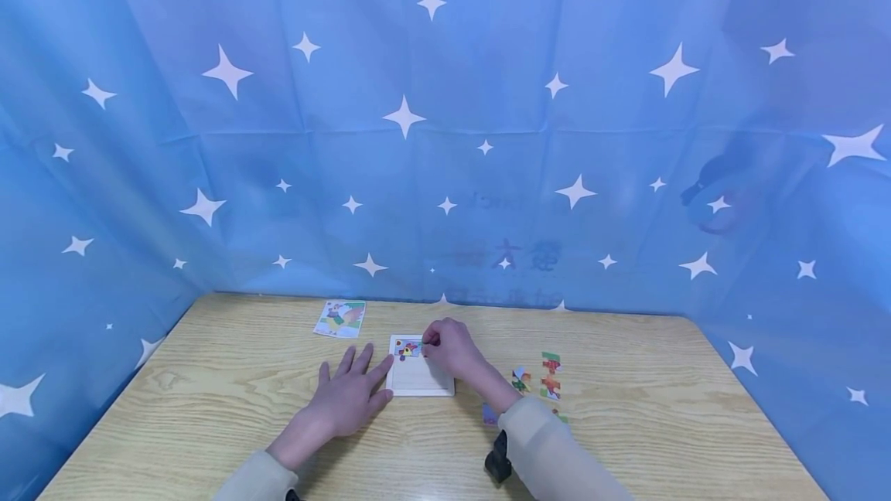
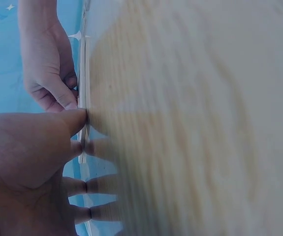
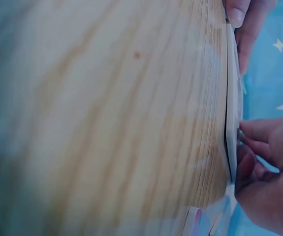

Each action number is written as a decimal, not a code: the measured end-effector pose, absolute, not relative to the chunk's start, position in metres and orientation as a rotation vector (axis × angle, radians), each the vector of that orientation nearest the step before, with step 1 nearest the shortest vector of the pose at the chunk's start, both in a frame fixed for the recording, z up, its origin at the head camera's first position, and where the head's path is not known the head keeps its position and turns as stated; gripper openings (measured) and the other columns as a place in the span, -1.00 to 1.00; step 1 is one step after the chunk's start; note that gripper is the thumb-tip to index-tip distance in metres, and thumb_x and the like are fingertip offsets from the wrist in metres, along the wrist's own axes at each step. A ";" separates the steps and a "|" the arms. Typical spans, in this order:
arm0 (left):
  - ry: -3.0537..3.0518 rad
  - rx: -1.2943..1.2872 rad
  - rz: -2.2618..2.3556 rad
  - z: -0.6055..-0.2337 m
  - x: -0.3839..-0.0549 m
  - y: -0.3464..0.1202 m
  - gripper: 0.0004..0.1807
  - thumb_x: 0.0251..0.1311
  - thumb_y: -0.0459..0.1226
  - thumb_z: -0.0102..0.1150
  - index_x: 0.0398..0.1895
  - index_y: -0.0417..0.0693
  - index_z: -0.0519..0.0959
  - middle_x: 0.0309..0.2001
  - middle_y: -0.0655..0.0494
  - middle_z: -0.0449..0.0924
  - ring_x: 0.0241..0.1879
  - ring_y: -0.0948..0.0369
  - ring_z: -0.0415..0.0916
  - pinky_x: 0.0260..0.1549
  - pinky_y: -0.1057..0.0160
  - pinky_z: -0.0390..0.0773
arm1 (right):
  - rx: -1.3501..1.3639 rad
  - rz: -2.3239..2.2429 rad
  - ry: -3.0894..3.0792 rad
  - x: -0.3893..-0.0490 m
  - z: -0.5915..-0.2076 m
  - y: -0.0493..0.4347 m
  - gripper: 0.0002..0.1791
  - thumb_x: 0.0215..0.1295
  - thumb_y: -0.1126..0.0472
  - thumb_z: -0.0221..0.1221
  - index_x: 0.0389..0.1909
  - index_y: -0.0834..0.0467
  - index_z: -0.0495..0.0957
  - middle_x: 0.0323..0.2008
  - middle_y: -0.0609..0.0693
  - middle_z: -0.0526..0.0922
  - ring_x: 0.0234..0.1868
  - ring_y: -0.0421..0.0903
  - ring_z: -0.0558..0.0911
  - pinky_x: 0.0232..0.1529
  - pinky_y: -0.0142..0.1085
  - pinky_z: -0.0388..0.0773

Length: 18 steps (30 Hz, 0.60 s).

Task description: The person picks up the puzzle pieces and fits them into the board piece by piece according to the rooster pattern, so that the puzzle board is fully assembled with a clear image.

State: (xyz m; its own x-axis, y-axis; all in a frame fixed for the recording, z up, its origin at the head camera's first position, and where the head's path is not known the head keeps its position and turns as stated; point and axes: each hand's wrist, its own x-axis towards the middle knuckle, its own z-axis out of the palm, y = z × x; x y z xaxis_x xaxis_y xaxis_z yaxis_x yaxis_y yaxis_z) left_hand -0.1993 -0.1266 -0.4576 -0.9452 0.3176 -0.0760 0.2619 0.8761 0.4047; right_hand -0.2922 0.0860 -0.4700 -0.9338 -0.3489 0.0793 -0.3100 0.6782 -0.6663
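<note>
A white puzzle board (image 1: pixel 418 379) lies on the table with joined colourful pieces (image 1: pixel 406 348) in its upper left. My left hand (image 1: pixel 350 400) lies spread flat on the table, its index finger and thumb against the board's left edge. Over the board's upper right is my right hand (image 1: pixel 451 348), its curled thumb and fingers pinching a small puzzle piece (image 1: pixel 424 349), mostly hidden by the fingertips. The right wrist view shows the right hand (image 3: pixel 271 167) low over the board (image 3: pixel 232 108), seen edge-on. In the left wrist view the left hand (image 2: pixel 28 162) touches the board's edge.
Several loose puzzle pieces (image 1: pixel 551 386) lie to the right of the board, some partly behind the right forearm. A picture card (image 1: pixel 340 318) with a bird sits at the back left. A blue star-patterned curtain (image 1: pixel 445 168) stands behind the wooden table (image 1: pixel 626 408).
</note>
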 end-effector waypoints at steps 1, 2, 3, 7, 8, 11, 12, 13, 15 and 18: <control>2.906 0.450 0.597 -0.458 -0.199 -0.127 -0.39 0.53 -0.03 0.07 0.56 0.03 0.32 0.57 -0.28 0.07 0.53 -0.35 -0.08 0.24 -0.61 -0.10 | -0.556 -1.103 2.828 -0.292 -0.470 0.086 -0.96 0.31 0.41 0.32 -0.26 0.25 0.67 -0.35 -0.04 0.62 -0.31 -0.15 0.58 -0.27 -0.27 0.57; 2.906 0.449 0.597 -0.458 -0.199 -0.127 -0.39 0.53 -0.03 0.07 0.56 0.03 0.32 0.57 -0.28 0.07 0.53 -0.35 -0.09 0.24 -0.61 -0.10 | -0.556 -1.100 2.828 -0.292 -0.470 0.086 -0.96 0.32 0.41 0.32 -0.26 0.25 0.67 -0.35 -0.05 0.61 -0.31 -0.15 0.57 -0.27 -0.27 0.57; 2.906 0.448 0.596 -0.458 -0.199 -0.127 -0.39 0.53 -0.03 0.07 0.56 0.03 0.32 0.57 -0.28 0.06 0.53 -0.35 -0.08 0.24 -0.61 -0.10 | -0.556 -1.097 2.829 -0.292 -0.470 0.086 -0.96 0.32 0.41 0.32 -0.26 0.25 0.67 -0.35 -0.05 0.61 -0.31 -0.16 0.57 -0.27 -0.27 0.57; 2.905 0.448 0.593 -0.458 -0.199 -0.126 -0.38 0.53 -0.02 0.07 0.56 0.03 0.32 0.57 -0.28 0.06 0.53 -0.35 -0.09 0.25 -0.61 -0.10 | -0.566 -1.082 2.838 -0.292 -0.471 0.086 -0.96 0.32 0.40 0.32 -0.25 0.24 0.68 -0.34 -0.06 0.60 -0.30 -0.16 0.56 -0.25 -0.27 0.56; 2.904 0.447 0.594 -0.458 -0.199 -0.126 -0.38 0.53 -0.02 0.07 0.56 0.03 0.32 0.57 -0.28 0.06 0.53 -0.35 -0.09 0.25 -0.61 -0.10 | -0.573 -1.081 2.839 -0.292 -0.471 0.086 -0.96 0.32 0.40 0.32 -0.24 0.24 0.69 -0.34 -0.06 0.60 -0.30 -0.16 0.56 -0.24 -0.27 0.56; 2.903 0.447 0.594 -0.458 -0.199 -0.127 -0.38 0.53 -0.02 0.07 0.56 0.03 0.31 0.57 -0.28 0.06 0.53 -0.35 -0.09 0.25 -0.61 -0.11 | -0.604 -1.082 2.843 -0.292 -0.472 0.087 -0.96 0.33 0.38 0.32 -0.24 0.25 0.70 -0.33 -0.06 0.61 -0.28 -0.15 0.57 -0.22 -0.26 0.57; 2.902 0.447 0.595 -0.458 -0.199 -0.127 -0.38 0.53 -0.02 0.07 0.56 0.03 0.31 0.57 -0.28 0.06 0.53 -0.35 -0.09 0.25 -0.61 -0.11 | -0.611 -1.082 2.841 -0.292 -0.472 0.087 -0.96 0.33 0.36 0.32 -0.24 0.24 0.71 -0.32 -0.06 0.61 -0.28 -0.15 0.57 -0.22 -0.26 0.57; 2.901 0.448 0.596 -0.458 -0.199 -0.127 -0.38 0.53 -0.02 0.07 0.56 0.03 0.31 0.57 -0.28 0.06 0.53 -0.35 -0.09 0.25 -0.61 -0.11 | -0.622 -1.080 2.839 -0.292 -0.473 0.088 -0.95 0.33 0.34 0.33 -0.24 0.23 0.72 -0.31 -0.05 0.61 -0.27 -0.15 0.57 -0.21 -0.26 0.57; 2.899 0.449 0.597 -0.458 -0.199 -0.127 -0.38 0.53 -0.02 0.06 0.57 0.03 0.31 0.57 -0.29 0.06 0.53 -0.36 -0.09 0.25 -0.61 -0.11 | -0.650 -1.074 2.830 -0.293 -0.472 0.090 -0.91 0.32 0.30 0.35 -0.21 0.23 0.73 -0.29 -0.05 0.60 -0.26 -0.15 0.55 -0.20 -0.25 0.56; 2.898 0.450 0.595 -0.457 -0.199 -0.127 -0.37 0.53 -0.01 0.06 0.57 0.03 0.30 0.57 -0.28 0.05 0.53 -0.35 -0.10 0.24 -0.62 -0.11 | -0.691 -1.061 2.799 -0.293 -0.470 0.095 -0.82 0.27 0.27 0.39 -0.14 0.22 0.75 -0.28 -0.04 0.56 -0.27 -0.15 0.52 -0.19 -0.23 0.54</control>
State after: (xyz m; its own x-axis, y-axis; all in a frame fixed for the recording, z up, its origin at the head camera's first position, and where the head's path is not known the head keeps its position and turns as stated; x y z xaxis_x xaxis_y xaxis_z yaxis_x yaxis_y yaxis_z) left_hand -0.1992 -0.1272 -0.4575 -0.9439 0.3192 -0.0847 0.2600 0.8764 0.4054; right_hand -0.2928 0.0949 -0.4703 -0.8966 -0.4333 0.0914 -0.3850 0.6606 -0.6445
